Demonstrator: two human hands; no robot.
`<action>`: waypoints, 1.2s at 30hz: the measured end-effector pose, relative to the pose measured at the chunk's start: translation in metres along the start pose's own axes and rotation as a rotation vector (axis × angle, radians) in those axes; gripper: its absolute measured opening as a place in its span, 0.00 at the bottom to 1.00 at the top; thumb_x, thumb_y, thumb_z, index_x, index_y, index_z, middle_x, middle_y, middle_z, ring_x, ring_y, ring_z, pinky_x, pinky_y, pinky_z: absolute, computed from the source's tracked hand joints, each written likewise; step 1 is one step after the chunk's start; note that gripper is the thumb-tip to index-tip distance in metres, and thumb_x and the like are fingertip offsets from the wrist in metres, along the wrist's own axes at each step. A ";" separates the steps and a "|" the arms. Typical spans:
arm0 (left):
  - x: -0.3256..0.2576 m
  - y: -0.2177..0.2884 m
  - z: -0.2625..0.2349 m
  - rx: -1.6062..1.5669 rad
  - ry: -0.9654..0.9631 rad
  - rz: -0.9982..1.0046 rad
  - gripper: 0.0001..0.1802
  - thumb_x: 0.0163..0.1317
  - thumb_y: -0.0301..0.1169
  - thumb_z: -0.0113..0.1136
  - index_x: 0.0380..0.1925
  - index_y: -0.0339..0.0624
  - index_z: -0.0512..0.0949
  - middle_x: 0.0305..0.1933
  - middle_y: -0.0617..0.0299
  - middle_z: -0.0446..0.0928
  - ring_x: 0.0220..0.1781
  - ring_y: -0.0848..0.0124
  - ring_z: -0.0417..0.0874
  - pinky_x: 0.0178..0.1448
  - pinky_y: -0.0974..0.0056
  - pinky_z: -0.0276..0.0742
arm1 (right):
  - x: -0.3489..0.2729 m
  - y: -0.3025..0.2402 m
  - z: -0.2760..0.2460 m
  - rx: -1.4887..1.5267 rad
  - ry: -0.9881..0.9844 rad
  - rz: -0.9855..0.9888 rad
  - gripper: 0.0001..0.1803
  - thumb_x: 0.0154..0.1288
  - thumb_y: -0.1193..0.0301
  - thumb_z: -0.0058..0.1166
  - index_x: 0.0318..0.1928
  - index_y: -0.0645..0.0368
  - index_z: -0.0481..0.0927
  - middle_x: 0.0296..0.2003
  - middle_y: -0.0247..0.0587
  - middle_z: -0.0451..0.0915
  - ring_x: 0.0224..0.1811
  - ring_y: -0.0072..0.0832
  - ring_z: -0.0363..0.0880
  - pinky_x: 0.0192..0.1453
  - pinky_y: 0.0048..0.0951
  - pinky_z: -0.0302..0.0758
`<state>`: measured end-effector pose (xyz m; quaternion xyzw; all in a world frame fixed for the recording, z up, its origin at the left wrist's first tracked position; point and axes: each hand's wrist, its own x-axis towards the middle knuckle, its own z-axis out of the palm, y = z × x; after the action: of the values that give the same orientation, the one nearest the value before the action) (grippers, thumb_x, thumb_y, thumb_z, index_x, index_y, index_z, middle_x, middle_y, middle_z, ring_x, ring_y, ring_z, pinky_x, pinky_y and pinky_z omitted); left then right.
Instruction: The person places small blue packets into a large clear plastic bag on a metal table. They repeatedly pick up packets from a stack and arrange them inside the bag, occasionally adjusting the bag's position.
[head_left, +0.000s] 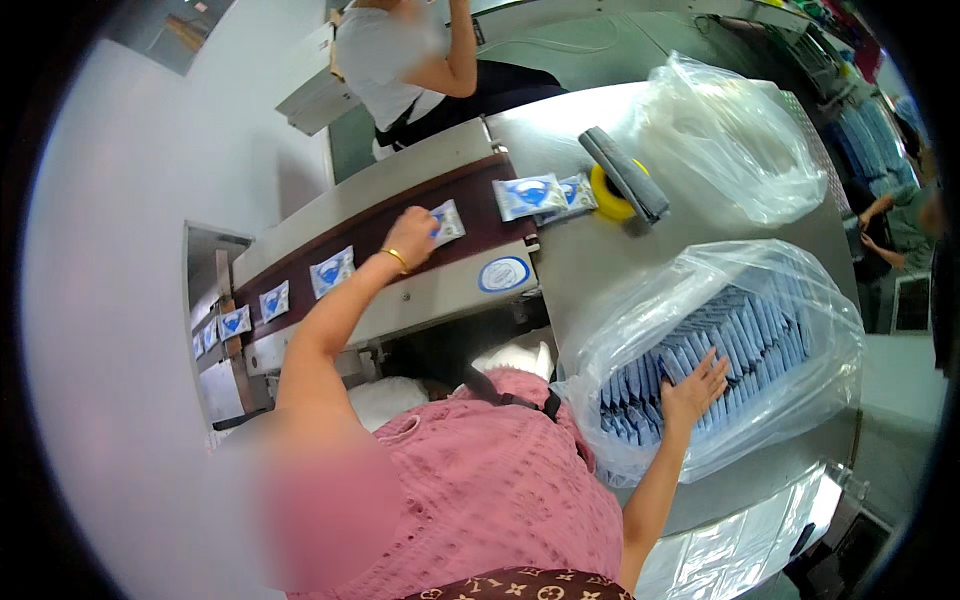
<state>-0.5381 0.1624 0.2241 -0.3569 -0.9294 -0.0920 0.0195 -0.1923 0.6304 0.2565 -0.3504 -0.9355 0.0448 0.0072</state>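
Observation:
My left hand (408, 238), with a gold bracelet at its wrist, reaches over the dark red conveyor belt (385, 238). Its fingers are closed at the left edge of a small white-and-blue packet (449, 221). My right hand (694, 388) lies with fingers spread on tight rows of upright blue packets (740, 330). Those rows stand inside a large clear plastic bag (640, 310) on the metal table. More packets lie on the belt to the left, one of them a white-and-blue packet (332, 272) nearest my forearm.
Two overlapping packets (528, 196) lie at the belt's right end. Beside them are a yellow tape roll (608, 195) and a grey roll (624, 172). Another clear bag (735, 140) rests on the metal table (560, 260). A person in white (390, 60) sits across the belt; others are far right.

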 end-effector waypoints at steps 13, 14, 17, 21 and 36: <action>-0.064 -0.112 0.007 0.173 -0.629 -0.583 0.45 0.34 0.39 0.78 0.56 0.41 0.69 0.60 0.47 0.69 0.63 0.49 0.70 0.64 0.49 0.72 | -0.001 0.002 0.000 0.001 0.034 -0.025 0.61 0.43 0.63 0.71 0.74 0.57 0.47 0.73 0.55 0.48 0.77 0.50 0.43 0.77 0.52 0.44; -0.052 -0.104 0.001 0.174 -0.642 -0.551 0.46 0.33 0.41 0.79 0.56 0.41 0.69 0.60 0.47 0.69 0.62 0.49 0.71 0.64 0.49 0.71 | -0.001 0.002 0.000 0.008 0.035 -0.025 0.61 0.42 0.63 0.71 0.74 0.57 0.47 0.73 0.56 0.48 0.77 0.50 0.43 0.77 0.52 0.44; -0.029 -0.107 0.008 0.093 -0.737 -0.383 0.40 0.34 0.49 0.77 0.47 0.38 0.78 0.55 0.43 0.73 0.59 0.45 0.72 0.64 0.51 0.71 | 0.000 0.002 0.000 0.026 0.038 -0.034 0.60 0.42 0.64 0.71 0.74 0.56 0.48 0.73 0.56 0.48 0.76 0.50 0.43 0.77 0.51 0.44; 0.039 -0.059 0.007 -0.316 -0.675 -0.303 0.34 0.41 0.53 0.73 0.42 0.36 0.81 0.50 0.40 0.75 0.56 0.45 0.73 0.60 0.52 0.71 | 0.000 0.002 0.001 0.031 0.043 -0.022 0.59 0.43 0.65 0.70 0.74 0.56 0.49 0.73 0.55 0.49 0.76 0.49 0.44 0.77 0.51 0.44; 0.283 0.085 0.099 -0.383 -0.985 -0.187 0.31 0.47 0.50 0.68 0.43 0.35 0.82 0.34 0.53 0.82 0.39 0.61 0.84 0.47 0.58 0.79 | 0.002 -0.003 -0.003 0.068 0.041 -0.009 0.58 0.42 0.66 0.70 0.73 0.57 0.51 0.73 0.56 0.48 0.76 0.51 0.44 0.77 0.52 0.43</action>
<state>-0.6890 0.4298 0.1688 -0.2708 -0.8229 -0.0831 -0.4926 -0.1958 0.6303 0.2599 -0.3467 -0.9346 0.0693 0.0383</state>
